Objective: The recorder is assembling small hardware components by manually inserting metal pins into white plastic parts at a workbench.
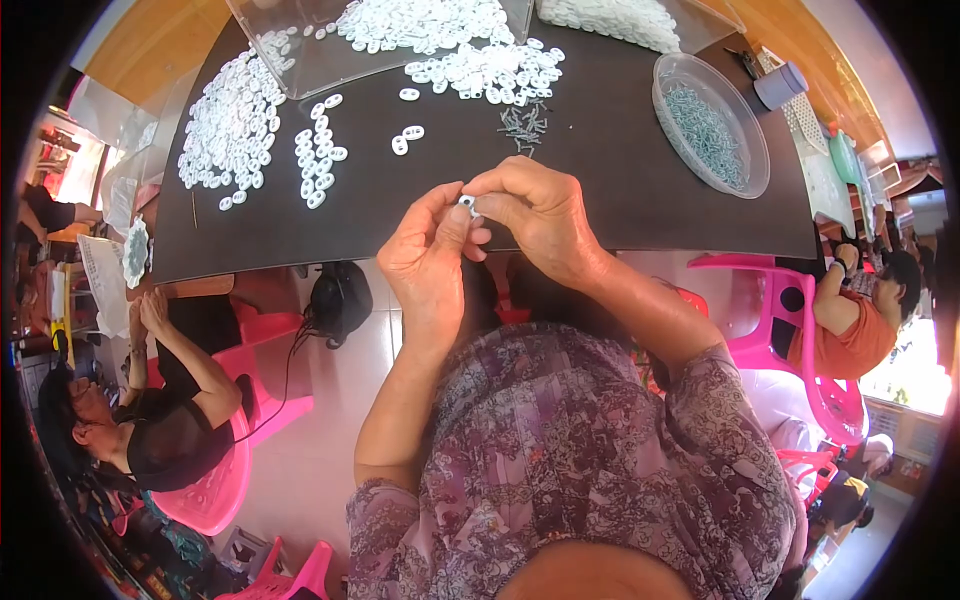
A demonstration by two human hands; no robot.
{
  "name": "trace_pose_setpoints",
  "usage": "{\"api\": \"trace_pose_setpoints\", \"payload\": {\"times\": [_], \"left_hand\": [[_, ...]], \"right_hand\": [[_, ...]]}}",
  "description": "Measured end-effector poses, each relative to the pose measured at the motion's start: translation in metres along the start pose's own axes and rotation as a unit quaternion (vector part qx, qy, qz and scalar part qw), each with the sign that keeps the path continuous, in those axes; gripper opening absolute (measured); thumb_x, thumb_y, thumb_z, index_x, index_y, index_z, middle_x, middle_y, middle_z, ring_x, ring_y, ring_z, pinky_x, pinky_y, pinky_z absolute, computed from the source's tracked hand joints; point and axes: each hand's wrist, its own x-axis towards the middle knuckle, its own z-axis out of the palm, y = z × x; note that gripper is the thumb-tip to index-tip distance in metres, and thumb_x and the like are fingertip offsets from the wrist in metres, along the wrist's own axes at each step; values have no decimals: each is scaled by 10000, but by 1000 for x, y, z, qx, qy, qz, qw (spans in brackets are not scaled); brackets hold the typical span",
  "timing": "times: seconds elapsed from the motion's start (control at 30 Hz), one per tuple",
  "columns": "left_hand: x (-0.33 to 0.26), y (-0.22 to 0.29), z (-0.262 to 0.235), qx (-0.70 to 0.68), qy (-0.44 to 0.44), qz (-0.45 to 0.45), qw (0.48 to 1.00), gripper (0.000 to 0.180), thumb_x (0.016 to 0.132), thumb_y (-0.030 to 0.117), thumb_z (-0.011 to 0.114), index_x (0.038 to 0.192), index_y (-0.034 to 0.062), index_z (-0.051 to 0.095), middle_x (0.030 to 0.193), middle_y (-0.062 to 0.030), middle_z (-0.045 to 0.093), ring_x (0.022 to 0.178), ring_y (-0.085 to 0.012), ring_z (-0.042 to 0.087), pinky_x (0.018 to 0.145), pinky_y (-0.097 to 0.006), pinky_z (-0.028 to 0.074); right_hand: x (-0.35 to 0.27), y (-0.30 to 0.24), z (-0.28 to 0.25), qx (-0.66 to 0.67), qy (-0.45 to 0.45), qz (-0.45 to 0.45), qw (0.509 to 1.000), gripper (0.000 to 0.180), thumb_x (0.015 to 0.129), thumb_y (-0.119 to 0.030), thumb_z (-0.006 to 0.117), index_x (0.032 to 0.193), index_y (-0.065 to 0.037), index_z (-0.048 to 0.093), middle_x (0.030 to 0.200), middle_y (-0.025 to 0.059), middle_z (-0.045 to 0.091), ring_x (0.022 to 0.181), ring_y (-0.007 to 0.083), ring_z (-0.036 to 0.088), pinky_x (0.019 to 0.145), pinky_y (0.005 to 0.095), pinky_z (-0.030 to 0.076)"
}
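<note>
Just over the table's near edge, my left hand (425, 262) pinches a small white oval plastic piece (466, 201) between thumb and fingers. My right hand (545, 217) has its thumb and forefinger closed at the same piece; anything else between those fingertips is hidden. A small heap of grey screws (523, 124) lies just beyond my hands. Loose white two-holed pieces (408, 139) sit to its left, and a cluster of similar pieces (319, 155) lies farther left. Behind the screws spreads a bigger heap of these pieces (488, 72).
On the dark table (390, 215), a clear round dish (757, 150) of screws stands right, beside a grey-lidded container (780, 86). A large white heap (232, 120) lies left, near a clear box (375, 68). People sit on pink chairs (215, 490) at both sides.
</note>
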Motion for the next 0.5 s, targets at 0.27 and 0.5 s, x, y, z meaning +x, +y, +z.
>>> {"api": "trace_pose_setpoints", "payload": {"times": [0.27, 0.5], "left_hand": [[-1, 0, 1, 7, 16, -15, 1000, 171, 902, 10, 581, 1045, -79, 615, 854, -102, 648, 648, -126, 611, 552, -228, 495], [2, 4, 4, -19, 71, -33, 997, 146, 877, -13, 596, 995, -98, 609, 799, -113, 643, 603, -134, 605, 555, -237, 500]], "right_hand": [[-6, 3, 5, -48, 51, -42, 997, 131, 820, -2, 611, 943, 21, 648, 845, 74, 616, 778, 154, 585, 691, 276, 467], [-9, 5, 12, -131, 77, -178, 972, 202, 726, -32, 669, 922, -17, 621, 802, 93, 605, 736, 273, 557, 652, 356, 466]]}}
